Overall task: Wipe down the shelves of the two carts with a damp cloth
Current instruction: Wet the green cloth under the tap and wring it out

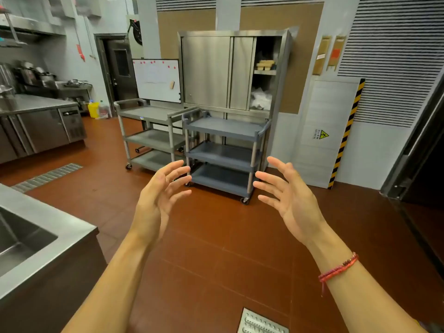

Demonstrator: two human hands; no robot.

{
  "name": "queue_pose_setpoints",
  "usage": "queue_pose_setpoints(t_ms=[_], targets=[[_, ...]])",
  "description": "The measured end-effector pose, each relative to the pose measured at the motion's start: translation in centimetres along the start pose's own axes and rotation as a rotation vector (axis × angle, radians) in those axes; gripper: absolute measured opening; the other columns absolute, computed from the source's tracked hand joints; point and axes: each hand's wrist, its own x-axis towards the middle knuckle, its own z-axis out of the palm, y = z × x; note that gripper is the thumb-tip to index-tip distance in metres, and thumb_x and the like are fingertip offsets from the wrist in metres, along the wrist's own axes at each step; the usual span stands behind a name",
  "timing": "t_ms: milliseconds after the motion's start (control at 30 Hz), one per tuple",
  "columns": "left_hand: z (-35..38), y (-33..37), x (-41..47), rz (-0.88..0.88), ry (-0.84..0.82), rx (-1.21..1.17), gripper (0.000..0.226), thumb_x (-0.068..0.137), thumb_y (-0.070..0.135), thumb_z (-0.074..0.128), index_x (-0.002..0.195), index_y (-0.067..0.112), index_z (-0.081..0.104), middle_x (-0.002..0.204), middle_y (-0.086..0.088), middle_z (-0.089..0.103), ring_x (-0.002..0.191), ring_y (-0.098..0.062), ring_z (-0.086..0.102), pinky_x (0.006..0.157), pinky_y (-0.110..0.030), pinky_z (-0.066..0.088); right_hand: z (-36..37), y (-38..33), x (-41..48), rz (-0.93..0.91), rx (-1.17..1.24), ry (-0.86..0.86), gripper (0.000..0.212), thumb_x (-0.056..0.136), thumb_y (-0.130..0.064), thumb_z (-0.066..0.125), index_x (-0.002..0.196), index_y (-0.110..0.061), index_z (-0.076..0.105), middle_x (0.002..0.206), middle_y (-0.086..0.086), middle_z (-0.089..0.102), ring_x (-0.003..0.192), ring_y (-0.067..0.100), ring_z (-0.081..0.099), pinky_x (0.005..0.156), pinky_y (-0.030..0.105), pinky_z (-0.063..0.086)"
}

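Note:
Two three-shelf carts stand side by side across the red floor. The blue-grey cart (225,127) is nearer and to the right; the lighter grey cart (149,112) is behind it to the left. Their shelves look bare. My left hand (159,197) and my right hand (292,199) are raised in front of me, palms facing each other, fingers spread, holding nothing. Both hands are well short of the carts. No cloth is in view.
A steel cabinet (206,70) with one door slid open stands behind the carts, a whiteboard (156,79) to its left. A steel sink counter (48,227) is at my near left. Floor drains (48,176) lie left and at the bottom (262,323). A dark doorway (422,164) is right.

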Motion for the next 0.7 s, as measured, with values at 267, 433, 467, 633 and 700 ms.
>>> queue_pose_setpoints(t_ms=[267, 433, 467, 633, 700], targets=[[-7.4, -1.9, 11.7, -0.007, -0.039, 0.074, 0.088, 0.074, 0.071, 0.067, 0.138, 0.011, 0.053, 0.136, -0.013, 0.059, 0.127, -0.033, 0.054, 0.104, -0.054, 0.043, 5.2, 4.0, 11.4, 0.036, -0.007, 0.045, 0.069, 0.082, -0.074, 0.048, 0.139, -0.036, 0.051, 0.132, 0.002, 0.064, 0.12, 0.018, 0.063, 0.104, 0.047, 0.048], [-11.1, -4.8, 17.7, -0.03, -0.043, 0.069, 0.088, 0.075, 0.071, 0.065, 0.138, 0.011, 0.052, 0.136, -0.012, 0.059, 0.128, -0.031, 0.054, 0.106, -0.056, 0.042, 7.2, 7.1, 18.6, 0.077, -0.009, 0.062, 0.056, 0.088, -0.058, 0.04, 0.138, -0.036, 0.051, 0.131, 0.001, 0.065, 0.118, 0.017, 0.064, 0.106, 0.047, 0.048], [-11.8, -5.5, 19.0, -0.036, -0.039, 0.073, 0.088, 0.076, 0.071, 0.065, 0.138, 0.011, 0.052, 0.136, -0.012, 0.059, 0.128, -0.031, 0.054, 0.106, -0.056, 0.041, 7.5, 7.7, 20.1, 0.086, -0.009, 0.063, 0.056, 0.088, -0.058, 0.04, 0.138, -0.036, 0.051, 0.131, 0.001, 0.065, 0.118, 0.017, 0.064, 0.105, 0.046, 0.048], [-14.7, -9.1, 25.6, -0.042, -0.008, 0.091, 0.09, 0.074, 0.073, 0.064, 0.138, 0.011, 0.053, 0.136, -0.011, 0.06, 0.128, -0.029, 0.054, 0.104, -0.053, 0.043, 7.7, 11.4, 28.4, 0.107, 0.01, 0.051, 0.051, 0.089, -0.058, 0.041, 0.135, -0.038, 0.054, 0.131, 0.0, 0.065, 0.118, 0.017, 0.064, 0.104, 0.046, 0.049], [-15.5, -10.7, 28.7, -0.043, 0.011, 0.091, 0.09, 0.074, 0.074, 0.064, 0.138, 0.012, 0.053, 0.136, -0.011, 0.06, 0.128, -0.028, 0.054, 0.105, -0.053, 0.043, 7.3, 12.9, 32.1, 0.112, 0.027, 0.045, 0.05, 0.089, -0.059, 0.042, 0.133, -0.039, 0.055, 0.131, 0.001, 0.065, 0.118, 0.017, 0.064, 0.105, 0.047, 0.048]])
